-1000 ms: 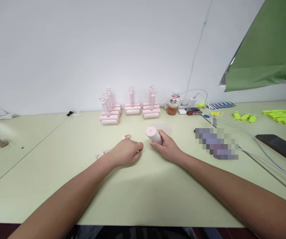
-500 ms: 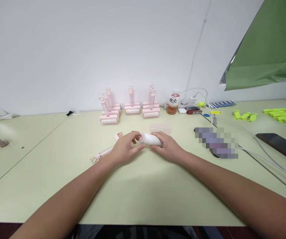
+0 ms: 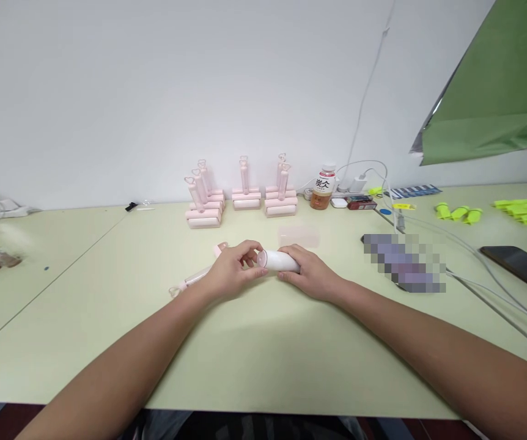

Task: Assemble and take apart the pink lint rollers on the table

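1. The white roll (image 3: 278,261) lies left of the bottle (image 3: 322,188) and nearer the person, long axis roughly sideways.
2. The right hand (image 3: 313,273), nearer the bottle, grips the roll's right end.
3. The left hand (image 3: 232,270) curls at the opposite end; whether pinching, I cannot tell.

A plain whitish wall (image 3: 107,91) rises behind the back edge of a pale yellow-green desk (image 3: 254,366), seamed toward both sides. A thin cord (image 3: 368,85) runs down the wall; rightward, a green sheet (image 3: 497,91) hangs above the back edge. Dark reddish floor (image 3: 20,423) shows below the front edge. Light is soft.
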